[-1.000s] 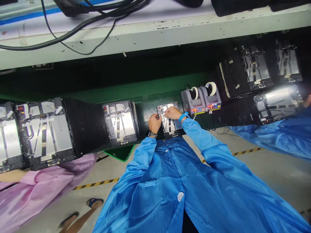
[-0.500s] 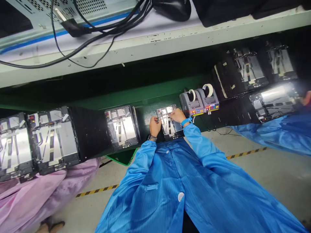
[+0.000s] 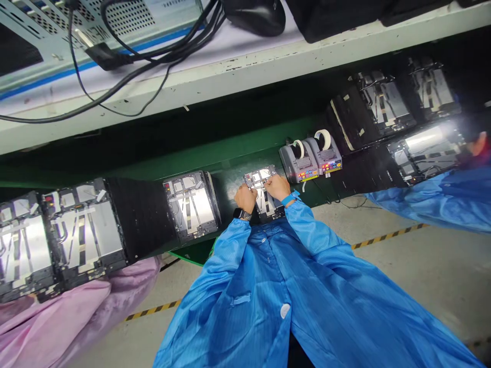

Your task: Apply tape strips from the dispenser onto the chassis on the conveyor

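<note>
Grey factory floor (image 3: 422, 281) stretches along your near side, crossed by a black-and-yellow tape stripe (image 3: 387, 235). Ahead of you runs a long dark green bench (image 3: 192, 159), and past it a white shelf (image 3: 230, 66) carries a vented computer case (image 3: 126, 15), a bundle of black cables (image 3: 153, 56) and a black mouse (image 3: 255, 18). On your left, at the bench's near edge, you have a co-worker in a pink smock (image 3: 76, 312), and on your right a co-worker's blue sleeve (image 3: 441, 202) lies along the bench. Your own blue smock (image 3: 245, 301) fills the near middle of your view.

To your left, a row of silver-and-black panels (image 3: 86, 230) continues past a black foam mat (image 3: 140, 217); more panels (image 3: 424, 151) sit to your right. Two grey tape dispensers (image 3: 298, 162) stand side by side just right of your hands, each with a pale roll.

Your panel (image 3: 258, 176) lies straight ahead on the bench, under both hands. Your left hand (image 3: 245, 199) sits on its near left corner, fingers curled down. Your right hand (image 3: 276, 187) lies beside it, fingers reaching left across the panel. Both are half closed and touching the panel; you cannot tell whether they pinch anything smaller. A watch (image 3: 241, 214) circles your left wrist, a blue band (image 3: 290, 198) your right.
</note>
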The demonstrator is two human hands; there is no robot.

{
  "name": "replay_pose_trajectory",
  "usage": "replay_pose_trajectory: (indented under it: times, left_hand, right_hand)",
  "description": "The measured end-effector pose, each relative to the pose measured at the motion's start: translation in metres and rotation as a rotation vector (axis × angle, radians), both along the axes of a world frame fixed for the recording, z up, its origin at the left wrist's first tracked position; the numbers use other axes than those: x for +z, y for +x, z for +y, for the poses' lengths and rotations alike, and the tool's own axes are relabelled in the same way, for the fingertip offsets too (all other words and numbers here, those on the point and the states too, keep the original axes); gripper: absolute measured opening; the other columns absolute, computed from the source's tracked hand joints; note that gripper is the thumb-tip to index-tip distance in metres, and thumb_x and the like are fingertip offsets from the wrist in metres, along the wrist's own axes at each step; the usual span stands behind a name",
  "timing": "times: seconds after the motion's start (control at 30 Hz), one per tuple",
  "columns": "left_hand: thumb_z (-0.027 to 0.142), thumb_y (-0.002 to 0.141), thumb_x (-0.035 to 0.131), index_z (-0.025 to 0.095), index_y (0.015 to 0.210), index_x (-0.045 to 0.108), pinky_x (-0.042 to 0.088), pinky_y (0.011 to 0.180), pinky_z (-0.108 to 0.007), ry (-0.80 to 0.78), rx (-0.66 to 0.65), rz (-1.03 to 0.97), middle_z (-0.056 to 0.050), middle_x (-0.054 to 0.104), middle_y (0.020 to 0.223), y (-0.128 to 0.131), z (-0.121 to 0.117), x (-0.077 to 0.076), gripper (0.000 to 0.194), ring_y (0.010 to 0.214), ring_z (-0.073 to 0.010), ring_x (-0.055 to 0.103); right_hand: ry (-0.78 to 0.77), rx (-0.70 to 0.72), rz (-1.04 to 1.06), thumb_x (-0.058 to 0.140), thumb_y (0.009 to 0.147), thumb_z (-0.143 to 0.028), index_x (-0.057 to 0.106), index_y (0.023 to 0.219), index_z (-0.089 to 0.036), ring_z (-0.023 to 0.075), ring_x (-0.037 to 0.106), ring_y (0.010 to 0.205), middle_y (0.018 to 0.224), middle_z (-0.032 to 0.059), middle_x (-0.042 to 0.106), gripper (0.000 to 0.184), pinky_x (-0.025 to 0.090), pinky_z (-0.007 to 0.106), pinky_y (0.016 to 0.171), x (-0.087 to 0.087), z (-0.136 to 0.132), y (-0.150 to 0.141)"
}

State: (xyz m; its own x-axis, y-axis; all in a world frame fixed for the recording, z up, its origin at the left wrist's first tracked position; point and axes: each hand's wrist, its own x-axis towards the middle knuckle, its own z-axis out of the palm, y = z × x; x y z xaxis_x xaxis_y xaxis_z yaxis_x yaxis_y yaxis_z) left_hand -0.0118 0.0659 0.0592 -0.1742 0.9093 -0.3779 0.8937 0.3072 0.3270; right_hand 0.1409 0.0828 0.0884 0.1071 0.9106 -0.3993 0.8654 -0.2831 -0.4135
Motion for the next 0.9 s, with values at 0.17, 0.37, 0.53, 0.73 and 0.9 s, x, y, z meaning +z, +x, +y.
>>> replay_pose_trajectory:
  times: [0.17,0.37,0.53,0.73,0.9]
  left_hand:
    - [0.033,0.094,0.054,0.014,0.116,0.064,0.048,0.084,-0.042,0.024,-0.006,-0.012,-0.022,0.071,0.114,0.002,-0.005,0.004,0.030,0.104,-0.0353,0.070]
    - [0.032,0.093,0.054,0.014,0.114,0.063,0.049,0.084,-0.043,0.024,-0.026,-0.005,-0.022,0.071,0.114,0.001,-0.003,0.000,0.029,0.104,-0.0357,0.070]
    - [0.032,0.094,0.052,0.013,0.120,0.060,0.050,0.090,-0.045,0.033,-0.020,-0.030,-0.023,0.067,0.119,0.000,-0.007,0.004,0.033,0.110,-0.0360,0.067]
    - [0.042,0.096,0.053,0.009,0.148,0.041,0.031,0.120,-0.050,0.289,-0.108,-0.055,-0.026,0.033,0.160,0.014,-0.030,0.017,0.063,0.149,-0.0370,0.034]
    - [0.051,0.094,0.053,0.006,0.157,0.025,0.016,0.125,-0.059,0.214,-0.097,-0.077,-0.028,0.016,0.168,0.028,-0.031,0.012,0.082,0.158,-0.0390,0.012]
  right_hand:
    - [-0.083,-0.084,0.042,0.072,0.083,-0.033,0.079,0.079,-0.022,0.0232,0.072,0.092,0.089,0.0092,0.079,0.013,0.049,0.026,0.075,-0.004,0.006,0.010]
    - [-0.100,-0.153,0.123,0.075,0.081,-0.036,0.081,0.083,-0.019,0.0200,0.073,0.085,0.081,0.0067,0.078,0.018,0.049,0.022,0.073,-0.019,0.007,0.021]
    - [-0.082,-0.161,0.117,0.076,0.081,-0.037,0.081,0.083,-0.020,0.0201,0.073,0.085,0.083,0.0072,0.078,0.018,0.049,0.023,0.074,-0.027,0.007,0.019]
    - [-0.071,-0.152,0.116,0.075,0.083,-0.037,0.081,0.083,-0.022,0.0197,0.073,0.087,0.091,0.0060,0.079,0.016,0.050,0.023,0.075,-0.031,0.006,0.022]
    - [-0.072,-0.142,0.086,0.074,0.084,-0.036,0.080,0.086,-0.022,0.0202,0.072,0.090,0.096,0.0066,0.079,0.015,0.049,0.024,0.077,-0.029,0.005,0.020]
